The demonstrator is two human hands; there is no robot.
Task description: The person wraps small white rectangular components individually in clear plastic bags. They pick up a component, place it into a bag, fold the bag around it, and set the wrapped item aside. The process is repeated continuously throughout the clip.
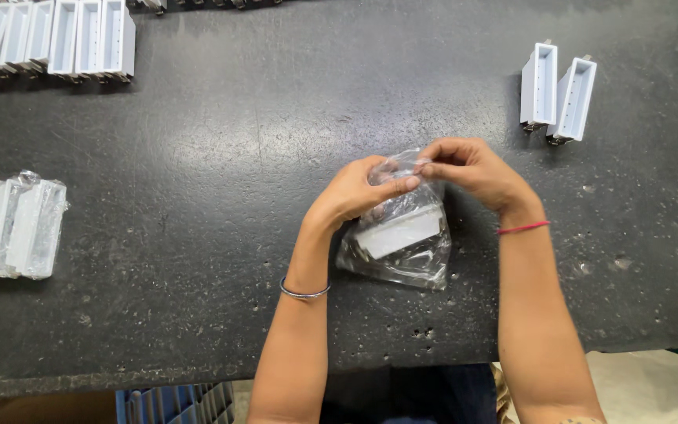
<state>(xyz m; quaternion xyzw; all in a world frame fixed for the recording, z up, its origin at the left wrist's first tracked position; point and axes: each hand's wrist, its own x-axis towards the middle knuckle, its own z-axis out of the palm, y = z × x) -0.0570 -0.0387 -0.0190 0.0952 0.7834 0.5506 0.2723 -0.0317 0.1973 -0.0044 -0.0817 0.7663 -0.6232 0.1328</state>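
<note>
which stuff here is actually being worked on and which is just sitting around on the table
In hand:
- clear plastic bag, its top pinched by the left hand and right hand
- white box-shaped part inside the bag

Lying about:
- two open white parts, upper right
- row of white parts, top left
- three bagged parts, left edge
- dark table

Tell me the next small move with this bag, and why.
Probably fold the bag's open top over to close it. Both hands, left hand and right hand, pinch the mouth of the clear plastic bag, and the white box-shaped part already lies inside.
</note>
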